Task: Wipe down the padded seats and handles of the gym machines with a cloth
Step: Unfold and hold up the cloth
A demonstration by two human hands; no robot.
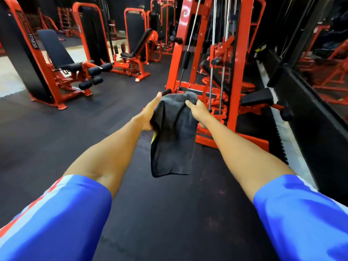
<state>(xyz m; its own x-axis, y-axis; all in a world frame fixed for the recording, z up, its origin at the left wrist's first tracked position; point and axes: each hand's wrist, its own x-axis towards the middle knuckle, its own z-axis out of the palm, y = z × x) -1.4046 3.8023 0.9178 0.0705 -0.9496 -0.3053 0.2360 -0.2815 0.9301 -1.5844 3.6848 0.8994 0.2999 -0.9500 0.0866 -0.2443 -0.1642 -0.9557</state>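
Note:
A dark grey cloth (172,140) with a yellow edge hangs in front of me at mid-frame. My right hand (197,113) grips its upper right part, fingers curled over the fabric. My left hand (149,114) lies against the cloth's left side with the thumb stretched upward; its fingers are hidden behind the fabric. Just beyond the hands stands a red cable machine (212,72) with a black padded seat (258,97) and a black handle (286,113) on its right.
Black rubber floor (75,129) spreads all around. A red leg machine with a black backrest and roller pads (62,59) stands at the left. Another red seated machine (135,53) is farther back. A black ledge below a mirror (310,110) runs along the right.

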